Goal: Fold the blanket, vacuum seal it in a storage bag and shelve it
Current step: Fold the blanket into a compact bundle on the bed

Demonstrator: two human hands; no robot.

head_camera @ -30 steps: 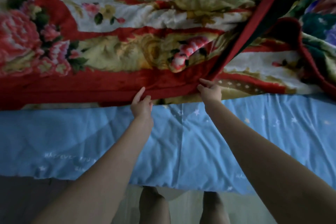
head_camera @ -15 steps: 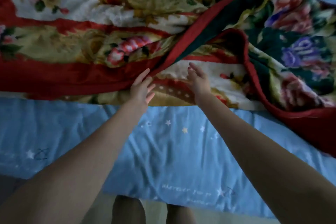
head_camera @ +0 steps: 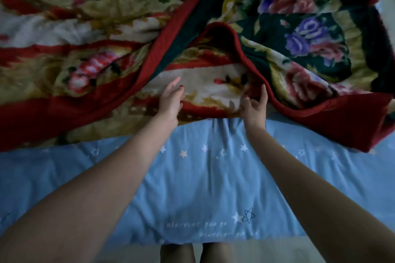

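My blanket (head_camera: pixel 106 53) lies rumpled across the far part of the bed (head_camera: pixel 192 177): plush, red-bordered, cream and gold with pink roses; its right portion is turned back to show a dark green side with purple and pink flowers. The bed's blue star-printed cover carries small white script near its near edge, blurred, beginning "wherever you". My left hand (head_camera: pixel 171 100) rests on the blanket's near edge, fingers spread and straight. My right hand (head_camera: pixel 255 105), fingers loosely extended, touches the turned-back red border.

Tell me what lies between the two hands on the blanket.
Head view: between left hand and right hand, only the blanket's cream floral face.
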